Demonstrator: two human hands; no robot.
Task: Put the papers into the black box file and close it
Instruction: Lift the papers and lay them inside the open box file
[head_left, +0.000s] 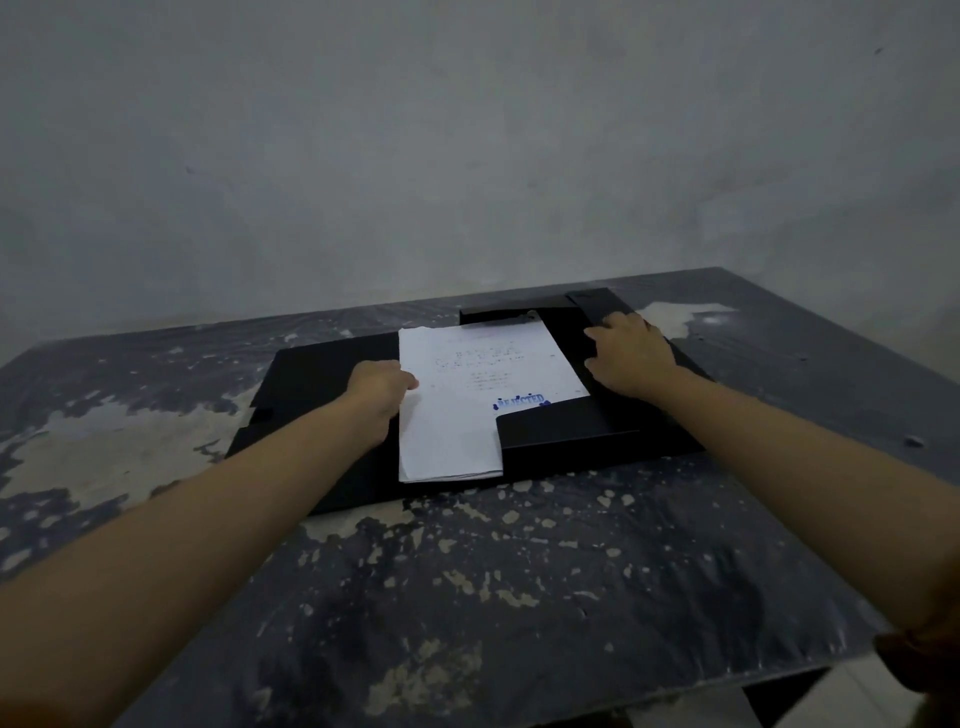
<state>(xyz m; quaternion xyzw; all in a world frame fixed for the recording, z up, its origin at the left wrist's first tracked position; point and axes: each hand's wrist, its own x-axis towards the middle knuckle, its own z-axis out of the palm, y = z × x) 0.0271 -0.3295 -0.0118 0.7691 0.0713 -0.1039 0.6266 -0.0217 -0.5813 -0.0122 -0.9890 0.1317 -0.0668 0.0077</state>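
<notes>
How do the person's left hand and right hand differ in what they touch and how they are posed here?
The left hand pinches the left edge of the white printed papers; the right hand touches none, resting on the open black box file. The left hand is curled; the right lies flat, fingers spread. Both reach over the worn dark table.

Bare room, worn table (519, 597) (peeling), grey wall (467, 130)

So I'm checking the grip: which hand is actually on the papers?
The left hand, pinching the papers' left edge; the right hand rests on the black box file.
</notes>
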